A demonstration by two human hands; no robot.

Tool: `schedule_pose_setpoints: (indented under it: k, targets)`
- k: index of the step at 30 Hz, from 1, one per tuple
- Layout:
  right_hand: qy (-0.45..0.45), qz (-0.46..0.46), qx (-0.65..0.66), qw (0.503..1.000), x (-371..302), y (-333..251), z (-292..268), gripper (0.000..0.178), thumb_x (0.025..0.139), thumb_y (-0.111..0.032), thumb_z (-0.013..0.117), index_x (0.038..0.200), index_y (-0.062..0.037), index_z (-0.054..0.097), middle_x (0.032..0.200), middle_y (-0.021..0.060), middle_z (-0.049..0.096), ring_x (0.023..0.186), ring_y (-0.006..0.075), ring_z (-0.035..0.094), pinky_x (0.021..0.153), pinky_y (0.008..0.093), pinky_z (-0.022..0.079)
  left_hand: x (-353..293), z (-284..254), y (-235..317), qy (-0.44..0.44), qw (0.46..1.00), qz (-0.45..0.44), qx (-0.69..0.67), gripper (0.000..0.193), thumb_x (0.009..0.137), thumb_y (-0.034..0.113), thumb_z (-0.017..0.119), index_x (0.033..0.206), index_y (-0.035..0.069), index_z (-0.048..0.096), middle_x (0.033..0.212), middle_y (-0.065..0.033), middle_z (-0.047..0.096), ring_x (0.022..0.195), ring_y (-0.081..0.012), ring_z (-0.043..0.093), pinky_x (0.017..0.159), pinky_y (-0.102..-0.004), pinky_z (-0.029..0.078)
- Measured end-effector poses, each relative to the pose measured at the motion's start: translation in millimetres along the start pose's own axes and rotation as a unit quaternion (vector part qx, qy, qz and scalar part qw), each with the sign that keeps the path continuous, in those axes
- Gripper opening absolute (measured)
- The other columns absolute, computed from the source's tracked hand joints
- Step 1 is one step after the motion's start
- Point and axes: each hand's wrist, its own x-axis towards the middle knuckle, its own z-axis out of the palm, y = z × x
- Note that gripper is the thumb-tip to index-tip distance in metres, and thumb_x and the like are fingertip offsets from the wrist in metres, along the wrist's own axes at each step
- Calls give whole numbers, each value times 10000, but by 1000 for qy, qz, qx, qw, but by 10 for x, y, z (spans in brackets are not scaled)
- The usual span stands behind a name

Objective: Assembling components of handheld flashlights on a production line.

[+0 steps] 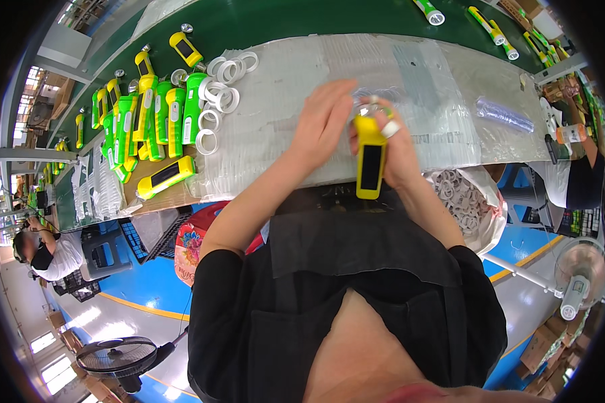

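My right hand (400, 151) is closed around a yellow flashlight (371, 158) with a long black panel down its side. The flashlight's shiny head points away from me, and its tail hangs over the table's near edge. Something white (390, 128), like a band or ring, shows at my right fingers; I cannot tell whether it is worn or held. Just left of the flashlight head is my left hand (323, 124), its fingers stretched out and nothing visible in it. Several white rings (227, 99) lie to the left, beside a group of green and yellow flashlights (141, 121).
Plastic film covers the worktable (282, 80), with a green belt (249, 23) behind. A clear plastic roll (504, 114) lies at right. Below the edge hangs a white bag of rings (465, 201). Fans (121, 356) stand either side. Other people (50, 248) sit at far left and right.
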Motion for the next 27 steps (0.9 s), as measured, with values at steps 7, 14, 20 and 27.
schedule_pose_setpoints:
  k: [7,14,20,27]
  targets:
    - [48,-15,-24,998,-57,-150,-338,480,971,-415,510,1281,-50,468,847,129,590,679,194,580,635,304,477,6,145,-511,-111,960,1,257,487,791,275,727,1206,50,608,1180,-122,616,1107,-325,545,922,-403,430]
    - [-51,6,-62,997,44,-149,-149,414,977,-332,548,1262,-36,499,861,111,623,691,165,593,634,296,483,100,-211,-103,-72,992,-90,50,439,832,247,705,1227,74,623,1185,-109,591,1101,-293,529,898,-408,450]
    - [-151,36,-99,983,239,-67,171,418,956,-314,602,1229,-17,492,891,98,617,723,152,604,643,286,498,-69,-439,265,-79,996,4,30,382,992,238,480,1295,33,589,1218,-138,527,1116,-282,504,924,-375,437]
    - [-224,52,-94,969,409,81,419,357,974,-286,563,1219,-37,489,926,82,593,746,156,605,670,287,499,-141,-621,226,-20,998,49,24,330,966,179,445,1157,-1,644,1174,-137,573,1085,-309,523,971,-407,381]
